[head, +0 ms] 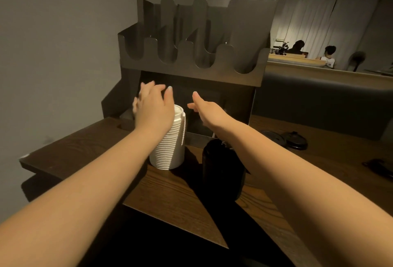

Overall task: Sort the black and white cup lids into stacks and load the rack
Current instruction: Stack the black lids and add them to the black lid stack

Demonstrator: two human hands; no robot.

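Now your fingers [148, 88] are spread on both hands, gripping nothing: left hand [152, 105] beside the white lid stack [170, 145], right hand [207, 110] past it toward the rack [191, 58]. Black stack [221, 169] right of white, on the bench [170, 198], likely staged for loading.

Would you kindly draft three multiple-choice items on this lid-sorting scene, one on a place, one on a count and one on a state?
1. Where does the white lid stack stand?
A. in a rack slot
B. on the wooden table, left of the black lid stack
C. on the floor

2. How many loose black lids lie at the table's right?
A. two
B. five
C. none

3. How is the right hand?
A. gripping a lid
B. clenched
C. open, holding nothing

Answers:
1 B: it stands on the table before the rack.
2 A: two lie side by side.
3 C: its fingers are spread and nothing is in them.
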